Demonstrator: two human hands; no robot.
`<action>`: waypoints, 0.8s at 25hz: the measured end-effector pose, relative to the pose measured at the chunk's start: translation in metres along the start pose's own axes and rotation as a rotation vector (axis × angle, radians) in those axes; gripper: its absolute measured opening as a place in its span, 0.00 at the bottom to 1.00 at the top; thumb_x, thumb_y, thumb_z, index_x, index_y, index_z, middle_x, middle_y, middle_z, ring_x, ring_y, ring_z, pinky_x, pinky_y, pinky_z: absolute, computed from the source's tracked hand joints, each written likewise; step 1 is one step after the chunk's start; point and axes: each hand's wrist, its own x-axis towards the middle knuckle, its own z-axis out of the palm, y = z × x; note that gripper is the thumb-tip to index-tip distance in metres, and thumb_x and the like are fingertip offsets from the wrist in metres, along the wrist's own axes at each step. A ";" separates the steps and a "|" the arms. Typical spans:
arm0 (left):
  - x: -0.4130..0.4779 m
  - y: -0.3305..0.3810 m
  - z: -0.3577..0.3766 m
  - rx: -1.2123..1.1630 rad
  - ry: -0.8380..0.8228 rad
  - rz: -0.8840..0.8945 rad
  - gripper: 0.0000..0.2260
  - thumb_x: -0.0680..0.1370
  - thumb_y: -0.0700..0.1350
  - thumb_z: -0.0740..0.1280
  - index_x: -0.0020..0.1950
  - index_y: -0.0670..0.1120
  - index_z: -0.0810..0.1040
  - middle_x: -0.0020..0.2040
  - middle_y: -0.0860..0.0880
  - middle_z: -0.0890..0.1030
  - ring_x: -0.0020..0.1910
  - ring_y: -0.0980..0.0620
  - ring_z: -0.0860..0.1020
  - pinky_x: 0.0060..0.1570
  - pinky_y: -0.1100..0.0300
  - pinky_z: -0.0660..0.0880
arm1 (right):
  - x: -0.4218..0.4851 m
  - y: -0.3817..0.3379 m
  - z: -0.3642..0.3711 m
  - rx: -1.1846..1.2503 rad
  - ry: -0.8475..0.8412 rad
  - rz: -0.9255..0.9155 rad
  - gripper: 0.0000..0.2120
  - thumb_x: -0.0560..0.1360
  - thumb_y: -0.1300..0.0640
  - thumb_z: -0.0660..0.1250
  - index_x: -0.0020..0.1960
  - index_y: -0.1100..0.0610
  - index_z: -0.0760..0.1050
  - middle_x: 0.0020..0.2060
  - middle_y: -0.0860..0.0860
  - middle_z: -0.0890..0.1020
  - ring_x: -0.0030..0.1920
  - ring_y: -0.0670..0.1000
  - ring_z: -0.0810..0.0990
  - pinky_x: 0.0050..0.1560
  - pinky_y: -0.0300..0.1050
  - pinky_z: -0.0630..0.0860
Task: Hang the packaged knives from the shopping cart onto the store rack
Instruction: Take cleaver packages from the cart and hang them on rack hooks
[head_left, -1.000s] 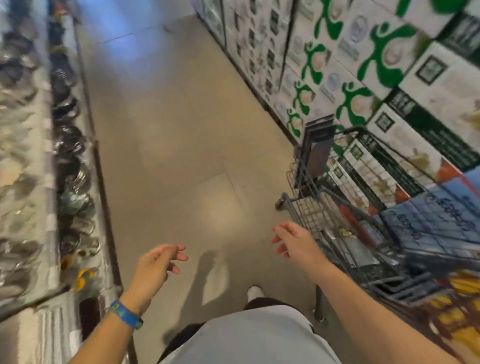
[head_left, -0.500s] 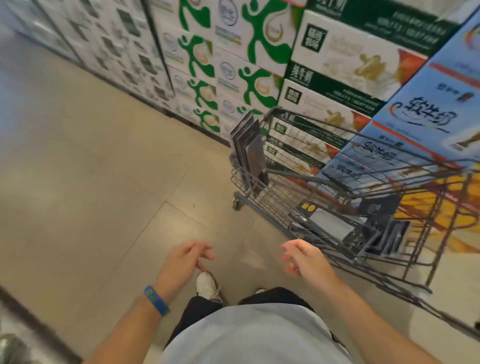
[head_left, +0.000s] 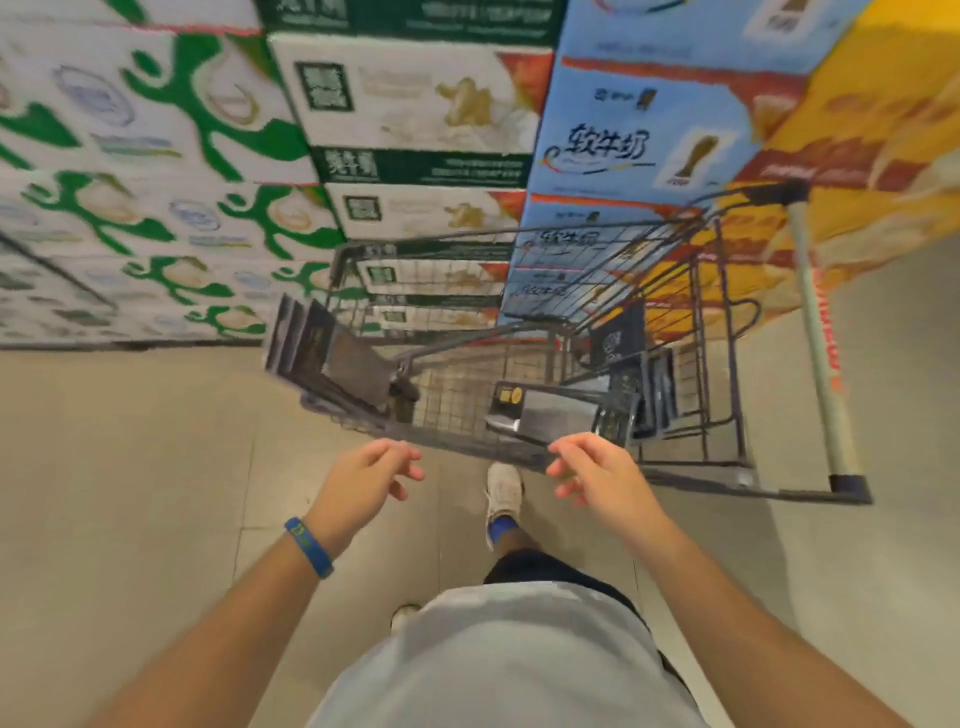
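We are holding both hands out low over the beige tiled floor, facing a grey wire shopping cart that is standing at twelve to one o'clock. Our left hand, wearing a blue rubber wristband, is hovering at seven o'clock from the cart's near rim. Its grip is apart, the fingers loosely curled and holding nothing. Our right hand is reaching in beside the near rim, its grip likewise apart and empty; whether its fingertips are touching the wire we cannot tell.

The packaged knives are sitting in the cart. One flat silver-fronted knife package with a yellow label is lying on the cart's bottom at twelve o'clock from the right hand. A row of dark upright knife packages is leaning at the cart's ten o'clock end, and more dark packages are standing on edge at two o'clock.

Stacked green-and-white cartons and blue cartons are rising behind the cart.
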 end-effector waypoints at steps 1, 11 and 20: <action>0.012 0.013 0.006 0.029 -0.011 0.008 0.11 0.83 0.44 0.61 0.50 0.45 0.83 0.42 0.47 0.86 0.30 0.57 0.78 0.26 0.72 0.69 | 0.016 -0.003 -0.007 0.002 0.009 -0.015 0.09 0.83 0.54 0.64 0.50 0.52 0.82 0.39 0.51 0.86 0.33 0.47 0.81 0.32 0.34 0.74; 0.097 0.100 0.048 0.008 0.018 -0.024 0.12 0.83 0.38 0.59 0.48 0.41 0.82 0.39 0.44 0.85 0.26 0.60 0.77 0.23 0.71 0.68 | 0.181 -0.013 -0.072 -1.283 0.020 -0.082 0.19 0.81 0.47 0.64 0.69 0.54 0.74 0.68 0.55 0.75 0.70 0.60 0.70 0.65 0.58 0.70; 0.123 0.098 0.038 0.112 -0.023 -0.125 0.11 0.83 0.42 0.61 0.46 0.46 0.83 0.37 0.50 0.86 0.24 0.59 0.76 0.22 0.71 0.67 | 0.191 0.010 -0.051 -1.627 -0.060 0.041 0.24 0.78 0.44 0.68 0.68 0.58 0.72 0.61 0.57 0.78 0.61 0.58 0.75 0.60 0.53 0.73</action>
